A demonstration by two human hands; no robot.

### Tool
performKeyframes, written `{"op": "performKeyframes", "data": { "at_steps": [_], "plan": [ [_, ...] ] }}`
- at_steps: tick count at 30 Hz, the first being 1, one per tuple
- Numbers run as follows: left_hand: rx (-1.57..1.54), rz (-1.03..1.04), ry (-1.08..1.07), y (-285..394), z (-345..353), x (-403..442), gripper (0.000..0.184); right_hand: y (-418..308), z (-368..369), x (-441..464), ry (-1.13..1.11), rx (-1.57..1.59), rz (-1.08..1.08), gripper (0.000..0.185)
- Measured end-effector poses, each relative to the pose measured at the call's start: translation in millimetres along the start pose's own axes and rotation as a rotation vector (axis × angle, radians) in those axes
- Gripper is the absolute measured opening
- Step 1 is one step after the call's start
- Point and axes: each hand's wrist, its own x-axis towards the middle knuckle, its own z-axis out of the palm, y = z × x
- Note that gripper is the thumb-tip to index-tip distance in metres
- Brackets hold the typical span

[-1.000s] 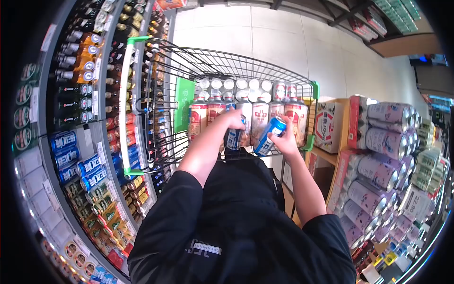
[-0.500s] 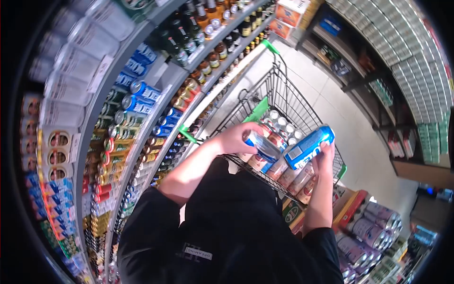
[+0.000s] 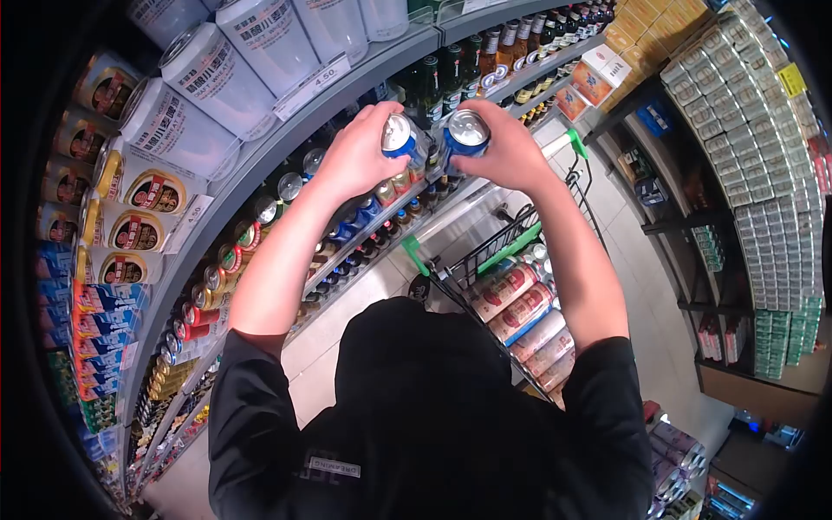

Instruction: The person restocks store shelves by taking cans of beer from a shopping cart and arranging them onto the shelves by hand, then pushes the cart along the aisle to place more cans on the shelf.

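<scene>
My left hand [image 3: 357, 152] is wrapped round a beverage can [image 3: 398, 133] with a silver lid and a blue rim band. Beside it, my right hand [image 3: 505, 147] grips a blue can [image 3: 468, 130], its silver top facing me. Both cans are held upright, close together, at the shelf [image 3: 422, 186] below the large white cans. My fingers hide most of their sides. Whether their bases touch the shelf, I cannot tell.
A wire shopping cart [image 3: 479, 260] with green corners stands in the aisle, holding several pinkish cans [image 3: 520, 295]. Large white cans [image 3: 221, 82] line the upper shelf, with glass bottles [image 3: 507, 54] farther along. Dark racks and stacked cans [image 3: 737, 130] stand on the right.
Both hands have moved from above the cart to the shelf on the left, each carrying its can. The cans have gone from tilted to upright, and my view has turned toward the shelf.
</scene>
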Motion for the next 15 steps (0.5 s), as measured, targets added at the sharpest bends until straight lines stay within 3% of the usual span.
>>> {"op": "performKeyframes", "data": {
  "at_steps": [6,9,15],
  "plan": [
    [0.016,-0.072,-0.035,-37.1,3.4,22.9,0.073,-3.0,29.7,67.0,-0.168,-0.075,-0.011,0.071],
    [0.039,-0.07,-0.029,-54.4,5.4,31.2,0.077,14.2,46.9,89.4,-0.149,-0.115,-0.141,0.072],
    [0.136,-0.076,0.036,-75.4,9.4,43.2,0.083,17.9,60.6,113.5,-0.215,-0.298,-0.158,0.068]
  ]
}}
